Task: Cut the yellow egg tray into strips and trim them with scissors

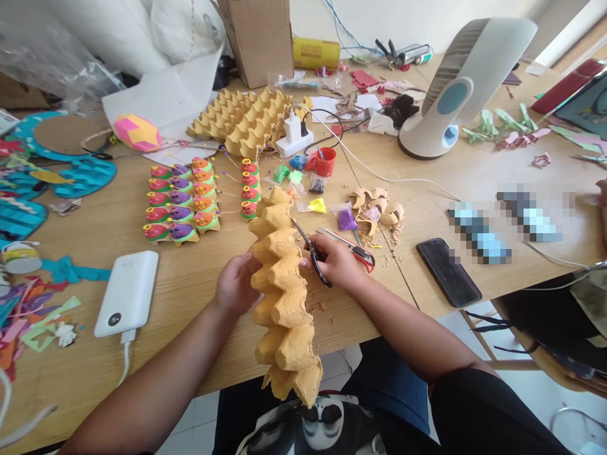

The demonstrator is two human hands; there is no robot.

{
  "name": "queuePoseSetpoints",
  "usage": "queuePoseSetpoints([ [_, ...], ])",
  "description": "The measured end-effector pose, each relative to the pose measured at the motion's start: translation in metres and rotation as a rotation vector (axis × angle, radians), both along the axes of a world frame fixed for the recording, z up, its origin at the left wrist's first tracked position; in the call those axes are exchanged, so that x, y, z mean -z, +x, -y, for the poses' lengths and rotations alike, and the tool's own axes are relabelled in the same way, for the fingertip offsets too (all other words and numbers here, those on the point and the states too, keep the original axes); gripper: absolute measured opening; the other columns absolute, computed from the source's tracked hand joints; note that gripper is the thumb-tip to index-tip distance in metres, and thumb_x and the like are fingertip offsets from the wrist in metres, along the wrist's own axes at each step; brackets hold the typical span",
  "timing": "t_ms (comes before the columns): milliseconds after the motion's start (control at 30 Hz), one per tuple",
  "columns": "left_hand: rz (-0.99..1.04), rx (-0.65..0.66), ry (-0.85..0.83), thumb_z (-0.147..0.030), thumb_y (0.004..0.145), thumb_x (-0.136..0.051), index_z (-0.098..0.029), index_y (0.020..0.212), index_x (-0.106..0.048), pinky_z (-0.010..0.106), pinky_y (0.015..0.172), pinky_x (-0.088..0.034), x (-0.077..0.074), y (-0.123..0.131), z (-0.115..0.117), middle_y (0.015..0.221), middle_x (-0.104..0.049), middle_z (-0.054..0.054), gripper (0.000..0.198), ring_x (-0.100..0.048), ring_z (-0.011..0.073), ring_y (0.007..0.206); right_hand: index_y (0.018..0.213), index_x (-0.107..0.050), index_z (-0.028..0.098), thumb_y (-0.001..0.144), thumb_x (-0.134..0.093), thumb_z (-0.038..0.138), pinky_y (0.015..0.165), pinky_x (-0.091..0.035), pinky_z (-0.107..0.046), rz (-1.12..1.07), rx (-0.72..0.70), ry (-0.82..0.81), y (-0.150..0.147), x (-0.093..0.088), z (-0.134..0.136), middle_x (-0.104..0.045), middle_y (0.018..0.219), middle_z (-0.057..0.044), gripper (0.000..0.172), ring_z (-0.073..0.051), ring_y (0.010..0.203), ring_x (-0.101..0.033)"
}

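My left hand [237, 283] grips a long strip of yellow egg carton [284, 297] by its left side; part of the fingers is hidden behind the cardboard. The strip hangs over the table's front edge toward my lap. In my right hand [339, 260] is a pair of scissors [313, 253], its blades against the strip's right edge near the far end. Just beyond that hand lies a red utility knife [363, 256] on the table. Painted carton pieces [181, 201] in red, purple and orange stand in rows to the left, with a shorter red row [249, 189] beside them.
A white power bank [127, 294] lies at left, a black phone [448, 272] at right. Carton scraps [379, 212], small clay bags [348, 219] and a red cup [325, 162] are ahead. Farther back stand a white fan [459, 88], egg trays [244, 117] and a box [258, 41].
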State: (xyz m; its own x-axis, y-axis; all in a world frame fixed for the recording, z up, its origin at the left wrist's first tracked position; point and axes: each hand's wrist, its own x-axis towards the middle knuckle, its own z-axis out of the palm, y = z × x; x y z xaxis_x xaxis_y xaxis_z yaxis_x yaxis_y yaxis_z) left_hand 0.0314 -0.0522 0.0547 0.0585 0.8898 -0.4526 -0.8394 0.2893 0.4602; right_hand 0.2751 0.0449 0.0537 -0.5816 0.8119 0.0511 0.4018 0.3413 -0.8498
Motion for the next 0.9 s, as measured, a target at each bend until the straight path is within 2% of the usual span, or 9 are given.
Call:
queuePoseSetpoints([
  [100, -0.004, -0.014, 0.008, -0.025, 0.103, -0.064, -0.028, 0.160, -0.072, 0.048, 0.099, -0.071, -0.001, 0.003, 0.000, 0.115, -0.091, 0.007, 0.058, -0.088, 0.0349, 0.111, 0.109, -0.074, 0.026, 0.101, -0.087, 0.057, 0.068, -0.037, -0.029, 0.062, 0.036, 0.036, -0.001, -0.003, 0.002, -0.068, 0.083, 0.003, 0.034, -0.019, 0.074, -0.059],
  [200, -0.012, -0.024, 0.034, -0.023, 0.103, -0.064, -0.026, 0.159, -0.072, 0.045, 0.096, -0.072, 0.001, 0.003, 0.000, 0.110, -0.091, 0.007, 0.057, -0.089, 0.0333, 0.106, 0.107, -0.074, 0.027, 0.106, -0.082, 0.052, 0.069, -0.034, -0.030, 0.135, 0.067, 0.100, -0.001, -0.007, 0.004, -0.070, 0.083, 0.001, 0.026, -0.021, 0.077, -0.061],
  [367, -0.023, 0.011, 0.068, -0.026, 0.104, -0.070, -0.031, 0.150, -0.077, 0.050, 0.100, -0.072, 0.005, 0.000, 0.001, 0.108, -0.091, 0.005, 0.047, -0.088, 0.0359, 0.113, 0.114, -0.077, 0.027, 0.111, -0.074, 0.048, 0.071, -0.034, -0.031, 0.201, 0.077, 0.141, -0.003, -0.009, 0.004, -0.077, 0.091, -0.003, 0.021, -0.024, 0.083, -0.066],
  [533, 0.005, 0.070, 0.057, -0.031, 0.105, -0.074, -0.033, 0.145, -0.080, 0.054, 0.107, -0.070, 0.012, -0.006, 0.000, 0.117, -0.092, 0.006, 0.040, -0.086, 0.0387, 0.122, 0.112, -0.076, 0.027, 0.112, -0.074, 0.047, 0.073, -0.036, -0.030, 0.207, 0.070, 0.129, -0.006, -0.005, 0.002, -0.078, 0.094, -0.004, 0.020, -0.024, 0.085, -0.067],
  [733, -0.007, 0.109, 0.117, -0.038, 0.106, -0.071, -0.034, 0.151, -0.077, 0.053, 0.109, -0.071, 0.015, -0.007, -0.002, 0.111, -0.091, 0.002, 0.045, -0.088, 0.0337, 0.112, 0.111, -0.074, 0.027, 0.114, -0.074, 0.049, 0.074, -0.038, -0.030, 0.197, 0.069, 0.131, -0.007, -0.001, 0.000, -0.079, 0.098, -0.005, 0.023, -0.024, 0.089, -0.069],
  [900, -0.077, 0.133, 0.149, -0.041, 0.104, -0.073, -0.032, 0.140, -0.082, 0.048, 0.104, -0.072, 0.011, -0.009, -0.005, 0.106, -0.089, 0.002, 0.038, -0.087, 0.0307, 0.106, 0.110, -0.074, 0.027, 0.116, -0.073, 0.052, 0.074, -0.036, -0.030, 0.176, 0.071, 0.144, -0.009, 0.004, -0.002, -0.077, 0.092, -0.003, 0.026, -0.023, 0.083, -0.065],
])
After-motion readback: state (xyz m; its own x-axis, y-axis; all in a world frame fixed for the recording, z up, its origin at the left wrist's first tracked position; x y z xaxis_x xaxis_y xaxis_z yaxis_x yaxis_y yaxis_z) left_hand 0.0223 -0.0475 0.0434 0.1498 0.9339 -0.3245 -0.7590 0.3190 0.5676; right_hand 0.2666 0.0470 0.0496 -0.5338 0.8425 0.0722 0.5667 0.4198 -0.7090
